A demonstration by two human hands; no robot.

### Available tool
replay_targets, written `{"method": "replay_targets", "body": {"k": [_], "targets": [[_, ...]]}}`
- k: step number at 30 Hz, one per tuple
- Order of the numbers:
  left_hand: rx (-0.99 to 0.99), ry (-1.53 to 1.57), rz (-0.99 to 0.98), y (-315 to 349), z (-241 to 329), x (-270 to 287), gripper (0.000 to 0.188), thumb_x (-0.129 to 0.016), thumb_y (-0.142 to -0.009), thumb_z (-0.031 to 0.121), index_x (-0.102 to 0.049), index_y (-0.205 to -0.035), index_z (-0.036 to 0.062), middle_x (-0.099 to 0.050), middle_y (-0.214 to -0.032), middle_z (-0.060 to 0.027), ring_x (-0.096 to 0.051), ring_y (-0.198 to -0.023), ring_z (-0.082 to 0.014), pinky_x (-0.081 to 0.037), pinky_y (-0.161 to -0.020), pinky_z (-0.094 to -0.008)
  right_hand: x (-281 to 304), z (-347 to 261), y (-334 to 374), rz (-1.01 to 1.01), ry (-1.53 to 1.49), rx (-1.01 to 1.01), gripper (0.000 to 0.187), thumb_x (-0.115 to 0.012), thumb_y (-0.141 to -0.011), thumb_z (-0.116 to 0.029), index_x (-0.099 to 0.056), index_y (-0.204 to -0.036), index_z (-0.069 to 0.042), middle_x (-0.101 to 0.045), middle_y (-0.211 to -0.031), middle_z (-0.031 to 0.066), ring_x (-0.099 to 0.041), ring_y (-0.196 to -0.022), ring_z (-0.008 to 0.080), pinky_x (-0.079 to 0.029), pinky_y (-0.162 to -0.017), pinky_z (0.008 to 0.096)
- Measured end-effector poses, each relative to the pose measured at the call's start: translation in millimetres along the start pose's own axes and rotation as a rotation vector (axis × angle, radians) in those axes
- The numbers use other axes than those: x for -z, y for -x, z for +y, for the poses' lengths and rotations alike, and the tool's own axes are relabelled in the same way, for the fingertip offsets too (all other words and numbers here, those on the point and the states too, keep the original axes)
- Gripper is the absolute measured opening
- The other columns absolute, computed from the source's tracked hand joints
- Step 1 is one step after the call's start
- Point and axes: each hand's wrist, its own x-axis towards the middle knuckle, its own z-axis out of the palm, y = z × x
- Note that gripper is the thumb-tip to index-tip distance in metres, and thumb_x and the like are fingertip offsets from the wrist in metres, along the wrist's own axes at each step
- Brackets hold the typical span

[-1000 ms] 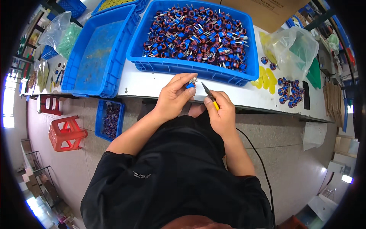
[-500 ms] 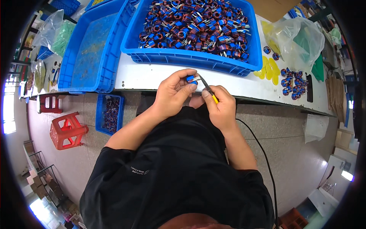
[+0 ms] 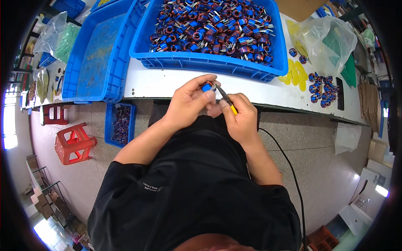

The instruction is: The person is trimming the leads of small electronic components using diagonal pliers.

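Note:
Between the thumb and fingers of my left hand is a small toroidal coil, blue with copper-coloured winding and silvery wire leads. My right hand is wrapped round yellow-handled pliers, whose dark tips reach the coil's leads. Whether the jaws are closed on a lead is too small to tell. Both hands are held just in front of the table's near edge. Beyond them stands a large blue bin heaped with coils of the same kind.
At left on the white table stands another blue bin. Yellow discs, a cluster of coils and a clear plastic bag lie at right. Below are a blue crate, a red stool and a black cable.
The coil has turned in my left fingers, so more of its copper winding shows. The pliers have tilted and shifted slightly, with their tips still at the leads.

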Motion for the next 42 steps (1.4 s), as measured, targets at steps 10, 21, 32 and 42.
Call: {"method": "replay_targets", "body": {"k": [10,21,32,42], "targets": [[-0.158,-0.051,-0.041,4,0,-4,0.041,-0.060,-0.099,-0.004,-0.054,-0.140,-0.0026,-0.068,-0.124,-0.0153,-0.061,-0.080,-0.0110,-0.054,-0.074,-0.0213,4,-2,1,0.018,0.150,0.136,0.015,-0.072,-0.088,-0.005,-0.067,-0.100,0.000,-0.063,-0.088,0.0112,-0.058,-0.071,0.0268,-0.047,-0.064,0.0340],[-0.289,-0.191,-0.164,8,-3,3,0.037,-0.061,-0.097,-0.004,-0.057,-0.134,-0.0024,-0.065,-0.122,-0.0147,-0.062,-0.085,-0.0147,-0.054,-0.077,-0.0246,12,-12,15,-0.079,0.027,0.008,0.015,-0.073,-0.087,-0.006,-0.066,-0.100,0.000,-0.063,-0.088,0.0108,-0.059,-0.072,0.0265,-0.048,-0.065,0.0342],[-0.447,-0.385,-0.206,4,-1,7,0.036,-0.061,-0.099,0.002,-0.056,-0.134,-0.0024,-0.064,-0.123,-0.0161,-0.062,-0.087,-0.0162,-0.054,-0.078,-0.0253,4,-14,21,-0.078,-0.099,-0.039,0.015,-0.070,-0.092,-0.007,-0.067,-0.105,0.001,-0.063,-0.090,0.0106,-0.059,-0.074,0.0260,-0.048,-0.068,0.0329],[-0.110,0.058,-0.169,13,-10,6,0.043,-0.061,-0.100,0.003,-0.051,-0.141,-0.0028,-0.063,-0.129,-0.0189,-0.063,-0.087,-0.0155,-0.054,-0.078,-0.0248,4,-3,10,0.036,0.098,0.104,0.016,-0.070,-0.092,-0.008,-0.068,-0.105,0.001,-0.063,-0.093,0.0102,-0.060,-0.077,0.0257,-0.050,-0.070,0.0338]]}}
